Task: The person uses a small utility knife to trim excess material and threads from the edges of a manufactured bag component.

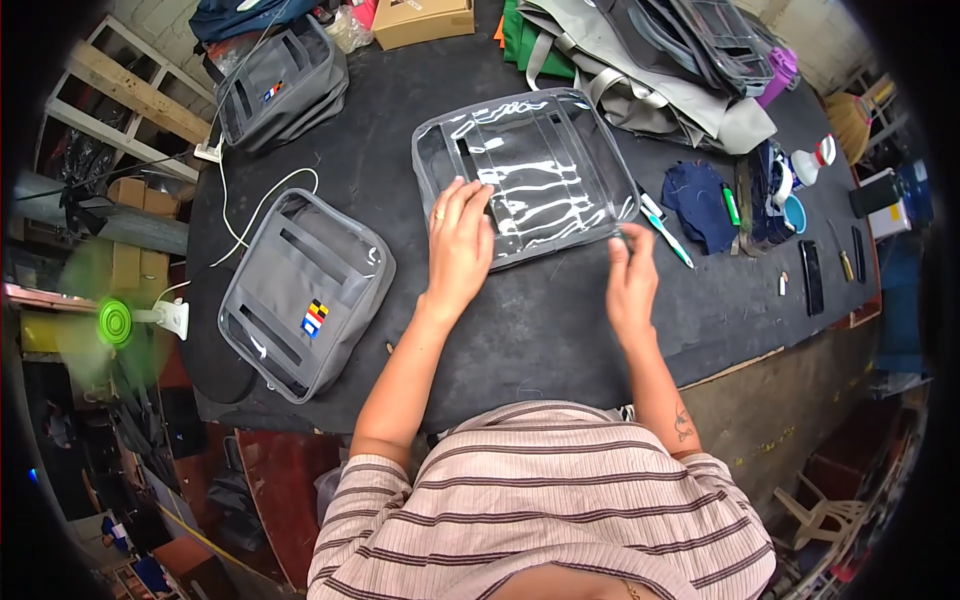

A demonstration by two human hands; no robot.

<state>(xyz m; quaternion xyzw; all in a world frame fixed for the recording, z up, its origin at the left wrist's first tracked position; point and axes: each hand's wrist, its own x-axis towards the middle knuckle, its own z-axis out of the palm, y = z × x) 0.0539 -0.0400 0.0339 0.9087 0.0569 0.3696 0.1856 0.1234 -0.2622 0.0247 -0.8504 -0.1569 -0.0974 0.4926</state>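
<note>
A grey pouch with a clear plastic top (540, 185) lies flat on the black table in front of me. My left hand (460, 240) rests on its near left part, fingers stretched out over the plastic and the edge. At the pouch's near right corner is my right hand (633, 280), with thumb and fingers curled close together. Whatever sits between those fingertips is too small to make out. A similar grey pouch (305, 290) with a colourful flag-like patch lies to the left of my left forearm.
Another grey pouch (285, 90) sits at the far left, near a cardboard box (425, 22). Grey bags (650, 80) are piled at the far right. Toward the right lie a toothbrush (668, 232), dark blue cloth (698, 205) and phone (811, 278). A green fan (115, 322) spins at the left edge.
</note>
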